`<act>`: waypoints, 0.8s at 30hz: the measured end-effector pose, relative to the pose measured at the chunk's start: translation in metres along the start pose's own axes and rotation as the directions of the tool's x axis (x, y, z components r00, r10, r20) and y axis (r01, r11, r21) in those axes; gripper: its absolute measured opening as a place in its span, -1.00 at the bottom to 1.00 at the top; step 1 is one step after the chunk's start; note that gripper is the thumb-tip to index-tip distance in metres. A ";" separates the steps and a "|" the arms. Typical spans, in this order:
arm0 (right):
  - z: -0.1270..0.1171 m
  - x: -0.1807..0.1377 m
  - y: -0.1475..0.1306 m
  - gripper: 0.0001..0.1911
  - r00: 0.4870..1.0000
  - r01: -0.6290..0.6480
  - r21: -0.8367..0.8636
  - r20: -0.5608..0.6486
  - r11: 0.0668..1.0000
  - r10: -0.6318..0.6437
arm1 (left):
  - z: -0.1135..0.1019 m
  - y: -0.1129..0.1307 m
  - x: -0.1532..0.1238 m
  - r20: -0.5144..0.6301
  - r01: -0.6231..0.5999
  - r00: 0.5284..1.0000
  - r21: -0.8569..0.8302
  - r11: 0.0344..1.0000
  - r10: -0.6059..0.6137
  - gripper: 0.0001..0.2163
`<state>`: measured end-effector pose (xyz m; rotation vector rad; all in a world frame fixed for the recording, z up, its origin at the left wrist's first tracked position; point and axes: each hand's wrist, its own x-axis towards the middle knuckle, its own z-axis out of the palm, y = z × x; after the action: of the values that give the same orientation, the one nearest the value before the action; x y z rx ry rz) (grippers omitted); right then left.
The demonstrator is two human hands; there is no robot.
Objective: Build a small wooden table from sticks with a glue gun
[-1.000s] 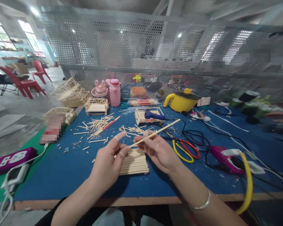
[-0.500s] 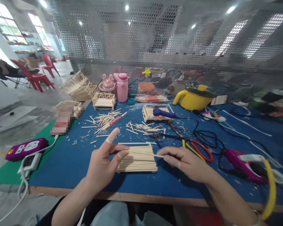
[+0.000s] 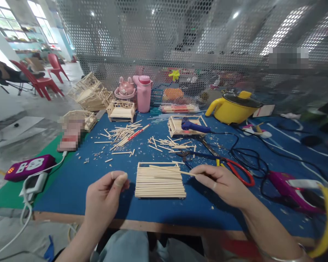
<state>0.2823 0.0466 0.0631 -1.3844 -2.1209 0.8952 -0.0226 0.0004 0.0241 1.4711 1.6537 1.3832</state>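
Observation:
A small rack of thin wooden sticks, laid side by side, sits on the blue mat before me. My right hand, at its right side, pinches one wooden stick by the end. That stick slants over the upper rows; whether it touches them I cannot tell. My left hand is to the left of the rack, apart from it, with thumb and fingers pressed together. Anything between those fingertips is hidden. Pale wraps show on fingers of both hands.
Beyond lie loose stick piles, pliers with red handles and a blue-handled tool on a wooden frame. Black cables run rightward near a yellow pot. A phone charges at left. Perforated metal stands behind.
My left hand has let go of the stick, drawn back leftward and closed its raised index finger. My right hand still holds the stick. The view has shifted slightly.

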 end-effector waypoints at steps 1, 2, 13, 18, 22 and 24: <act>0.001 0.003 -0.002 -0.71 1.000 0.015 -0.032 -0.016 0.999 -0.015 | 0.006 -0.001 -0.006 0.005 0.002 1.000 -0.029 1.000 -0.002 -0.75; 0.002 0.007 -0.003 -0.72 0.999 0.034 -0.067 -0.034 0.997 -0.036 | 0.011 -0.003 -0.012 0.018 -0.007 1.000 -0.053 0.999 0.008 -0.66; 0.011 0.026 0.004 -0.75 0.986 0.129 -0.251 -0.066 0.959 -0.150 | 0.029 -0.012 -0.016 0.301 0.182 0.946 -0.186 0.966 -0.121 -0.09; 0.015 0.033 0.009 -0.76 0.987 0.129 -0.274 -0.056 0.953 -0.150 | 0.028 -0.012 -0.014 0.293 0.143 0.951 -0.144 0.979 -0.095 -0.06; 0.015 0.038 0.012 -0.78 0.986 0.136 -0.259 -0.058 0.956 -0.156 | 0.028 -0.014 -0.014 0.270 0.127 0.958 -0.100 0.987 -0.096 -0.04; 0.016 0.040 0.014 -0.79 0.986 0.139 -0.242 -0.058 0.960 -0.157 | 0.028 -0.015 -0.015 0.282 0.128 0.955 -0.097 0.987 -0.096 -0.05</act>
<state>0.2643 0.0829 0.0428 -1.3260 -2.2951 0.5350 0.0000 -0.0021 -0.0027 1.4096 1.4339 1.1329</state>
